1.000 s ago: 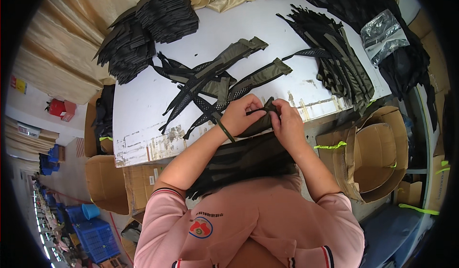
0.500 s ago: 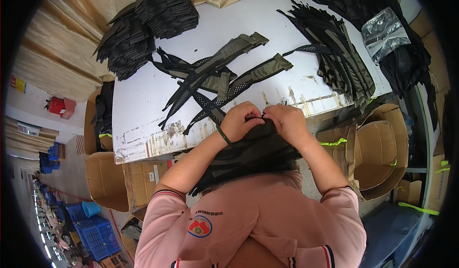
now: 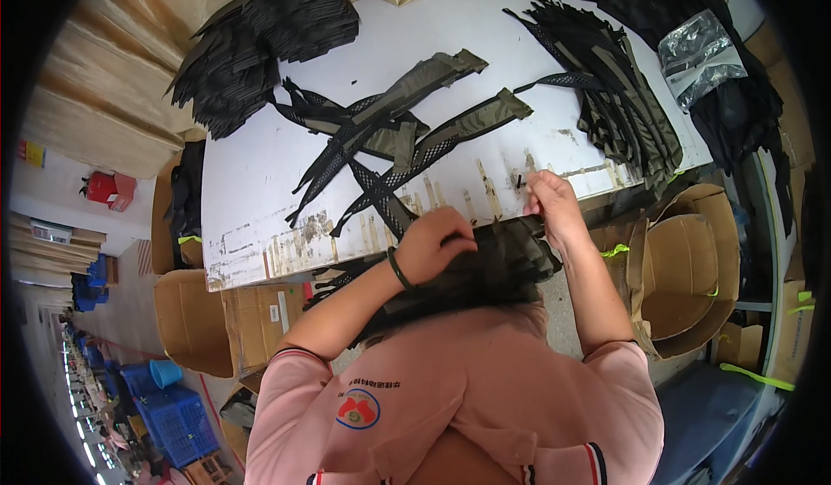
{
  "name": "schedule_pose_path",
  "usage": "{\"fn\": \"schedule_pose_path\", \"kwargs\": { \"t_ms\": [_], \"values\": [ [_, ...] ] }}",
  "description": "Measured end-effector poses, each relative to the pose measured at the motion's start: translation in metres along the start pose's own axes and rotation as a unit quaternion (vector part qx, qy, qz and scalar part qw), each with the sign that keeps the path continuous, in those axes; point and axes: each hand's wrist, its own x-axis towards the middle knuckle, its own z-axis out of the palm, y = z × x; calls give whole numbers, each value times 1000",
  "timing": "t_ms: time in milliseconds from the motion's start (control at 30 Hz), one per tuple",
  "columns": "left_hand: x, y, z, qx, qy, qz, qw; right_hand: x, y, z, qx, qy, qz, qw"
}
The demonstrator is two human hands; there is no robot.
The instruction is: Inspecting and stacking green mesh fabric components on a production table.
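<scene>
A pile of black and dark olive fabric strips (image 3: 493, 264) lies across my lap, against the front edge of the white table. My left hand (image 3: 433, 244), wearing a dark bangle, is closed at the near edge of this pile, with fingers curled over a strip; its fingertips are partly hidden. Raised to the right, my right hand (image 3: 556, 206) is apart from the left, its thumb and fingers pinched together. A small black tip sticks out by its fingers, too small to name. Beyond my hands, several mesh-edged olive straps (image 3: 381, 143) lie crossed on the tabletop.
Stacked black pieces (image 3: 299, 17) stand at the far left of the table (image 3: 467, 26). A bundle of olive-and-black straps (image 3: 619, 104) lies on the right, near a clear plastic bag (image 3: 701, 56). Open cardboard boxes flank me, left (image 3: 195, 325) and right (image 3: 688, 268).
Both hands were together at the edge of the fabric; they have parted. My right hand has moved right and slightly up, while the left has turned and lowered a little.
</scene>
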Motion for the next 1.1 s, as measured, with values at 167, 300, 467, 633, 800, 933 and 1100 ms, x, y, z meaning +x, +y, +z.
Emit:
{"fn": "schedule_pose_path", "kwargs": {
  "t_ms": [167,300,467,633,800,933,1100],
  "values": [
    [7,0,-7,-31,61,-6,998,-25,-12,28,-128,-136,-4,982],
    [14,10,-14,-20,21,-50,998,-29,-6,31,-185,-156,-65,968],
    [23,14,-22,20,-57,-139,988,-37,-16,45,-292,-176,-217,915],
    [23,12,-31,-217,-76,-212,950,-35,-22,44,-234,-199,-116,944],
    [22,13,-40,-200,-16,-151,968,-19,-7,32,-28,-236,-37,971],
    [24,12,-44,-195,-9,-115,974,-32,2,37,106,-360,47,926],
    [22,6,-40,-180,10,-83,980,-34,5,50,194,-326,55,923]
  ]
}}
